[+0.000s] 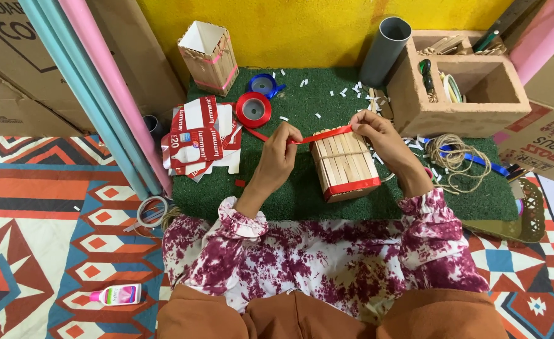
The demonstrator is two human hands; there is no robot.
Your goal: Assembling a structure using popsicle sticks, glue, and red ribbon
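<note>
Stretching across the upper edge of a small box of wooden craft sticks (345, 164) is a thin red ribbon (320, 135), and the box itself lies on its side near the middle of a green turf mat (302, 194) on the floor, already carrying a band of red ribbon along its lower edge. The left hand (279, 152) is pinched shut on the ribbon just left of the box, while the right hand (376, 135) has its fingers closed on the ribbon at the box's upper right corner, pressing it against the sticks. The step in hand looks like laying this strip flat along the rim; doing it well would mean keeping the ribbon taut between both hands, level with the stick ends, and parallel to the lower band, without letting it twist. From the left hand the ribbon trails back toward a red ribbon spool (253, 109), with a blue ribbon spool (264, 85) just behind it. Flattened red and white cartons (198, 138) lie to the left, a second stick-covered box (209, 58) stands upright at the back, and a grey tube (385, 50) leans beside a cardboard organizer (462, 85). Twine (456, 160) sits coiled at the right, and a small glue bottle (115, 294) rests on the patterned rug (51, 251).
</note>
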